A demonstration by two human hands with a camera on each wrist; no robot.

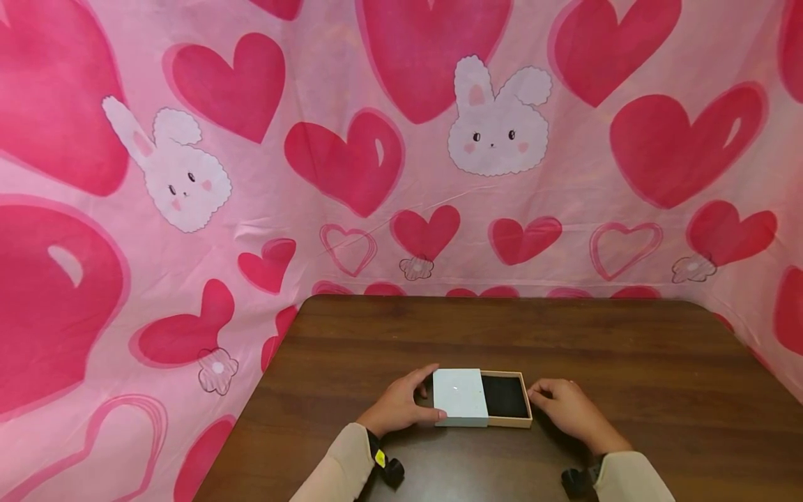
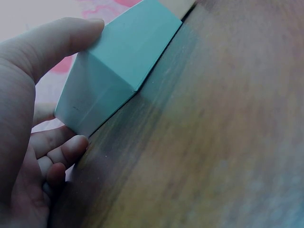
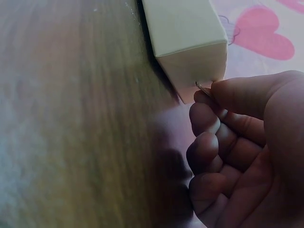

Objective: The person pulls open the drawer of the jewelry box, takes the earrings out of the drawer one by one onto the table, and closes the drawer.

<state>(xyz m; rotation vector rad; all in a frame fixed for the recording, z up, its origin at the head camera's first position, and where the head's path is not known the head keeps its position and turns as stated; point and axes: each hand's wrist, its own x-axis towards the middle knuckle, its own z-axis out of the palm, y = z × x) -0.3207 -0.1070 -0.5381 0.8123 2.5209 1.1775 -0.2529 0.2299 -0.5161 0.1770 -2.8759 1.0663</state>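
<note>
A pale blue-white drawer-style box sleeve [image 1: 460,396] lies flat on the table, with a tan inner drawer [image 1: 518,422] partly out of its right end. Black lining [image 1: 505,396] shows inside the drawer. My left hand [image 1: 401,404] grips the sleeve by its left part, the thumb on the near side in the left wrist view, where the sleeve [image 2: 135,47] looks teal. At the drawer's right end, my right hand [image 1: 571,410] pinches a thin pull tab [image 3: 203,89] between thumb and index finger. The other right fingers are curled in.
The dark brown wooden table [image 1: 376,328] extends around the box. Behind and beside it hangs a pink cloth [image 1: 420,181] printed with hearts and rabbits. A small black camera [image 1: 392,473] is strapped at the left wrist, another [image 1: 574,481] at the right.
</note>
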